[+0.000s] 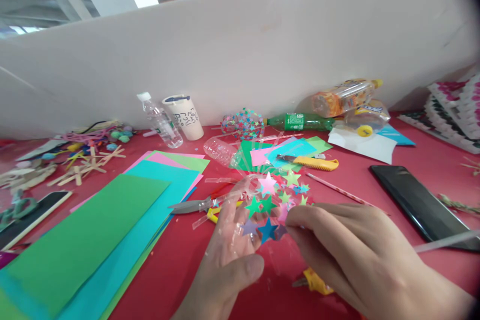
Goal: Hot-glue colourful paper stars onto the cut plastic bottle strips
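My left hand curls, palm up, around a clear plastic piece with cut strips, like a cut bottle. Paper stars sit on its strips, among them a blue star, a pink star and a green star. On the right of the stars, my right hand is closed in a pinch at a pink star's edge; its fingertips are partly hidden. Just beyond my left fingers lie scissors with yellow handles. A yellow tool lies partly hidden under my right hand.
Coloured paper sheets lie left. A yellow utility knife, a green bottle and a star-covered plastic piece lie beyond my hands. A black phone is at right. A cup and water bottle stand by the wall.
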Demonstrator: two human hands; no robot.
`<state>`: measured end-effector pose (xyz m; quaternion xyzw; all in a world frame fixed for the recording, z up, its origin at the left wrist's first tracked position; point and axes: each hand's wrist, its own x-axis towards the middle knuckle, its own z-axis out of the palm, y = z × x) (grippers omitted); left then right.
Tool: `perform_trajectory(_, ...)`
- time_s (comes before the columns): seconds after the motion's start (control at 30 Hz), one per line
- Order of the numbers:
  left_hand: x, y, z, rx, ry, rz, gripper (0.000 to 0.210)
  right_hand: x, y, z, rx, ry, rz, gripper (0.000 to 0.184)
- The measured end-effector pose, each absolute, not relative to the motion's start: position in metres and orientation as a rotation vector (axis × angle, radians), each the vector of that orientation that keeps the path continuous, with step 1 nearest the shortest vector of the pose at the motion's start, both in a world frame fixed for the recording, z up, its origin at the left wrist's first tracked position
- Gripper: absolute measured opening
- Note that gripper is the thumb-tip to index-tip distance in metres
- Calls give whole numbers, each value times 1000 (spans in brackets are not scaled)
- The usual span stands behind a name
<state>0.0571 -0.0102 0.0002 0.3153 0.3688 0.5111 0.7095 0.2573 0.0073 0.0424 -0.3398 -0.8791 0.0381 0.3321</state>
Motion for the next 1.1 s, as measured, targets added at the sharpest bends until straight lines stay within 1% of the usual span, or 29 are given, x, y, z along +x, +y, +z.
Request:
perform_trajectory(0.17, 60, -9, 4, 740, 761, 1128, 90, 261, 8, 38, -917, -2427, 32, 17)
perform_trajectory(0.4, 64, -5, 7, 750, 721, 1145, 85, 261, 7, 44, -842, -2361, 4, 24)
perform_trajectory(0.53, 65, -5, 8, 703, 786, 1136, 87, 256, 8, 49, -825, -2300, -3, 19)
perform_trajectory(0.7, 66, -6, 11, 678, 780, 1125, 93, 255, 5, 47, -896, -2330, 116, 17)
perform_trajectory(0.87, 67, -6, 12, 729, 763, 1138, 87, 254, 4, 46, -1016, -2350, 291, 17)
perform_trajectory(0.93, 67, -6, 12, 787, 737, 1152, 85, 254, 4, 45, -1026, -2353, 291, 16)
perform_trajectory(1.1, 67, -6, 9, 866, 764, 1150, 90, 253, 6, 43, -982, -2386, 236, 17)
